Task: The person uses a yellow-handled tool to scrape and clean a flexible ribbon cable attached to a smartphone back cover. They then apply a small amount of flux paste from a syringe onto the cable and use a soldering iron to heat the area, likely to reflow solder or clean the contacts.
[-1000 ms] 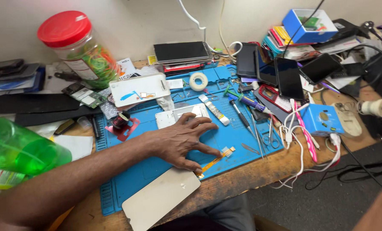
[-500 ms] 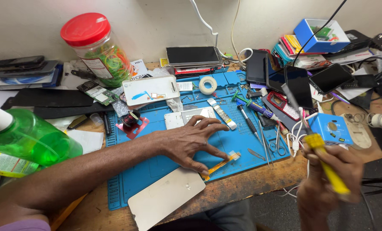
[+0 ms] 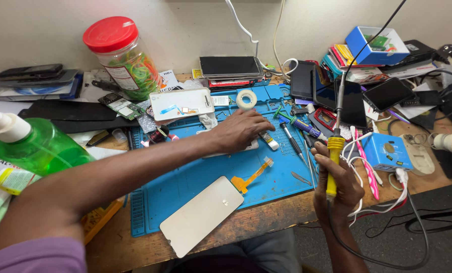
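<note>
Lighting the bench evenly and brightly from above, leaving only soft, short shadows under the left hand (image 3: pixel 238 130) and beside the white panel (image 3: pixel 201 215). Glaring faintly off the dark phone screens (image 3: pixel 337 93) and the green bottle (image 3: pixel 36 149). Staying sharp across the blue mat (image 3: pixel 206 172), softening a little on the near forearm and purple sleeve (image 3: pixel 31 255). Bending straight lines toward the edges, stretching the corners. Darkening toward the floor at lower right.
</note>
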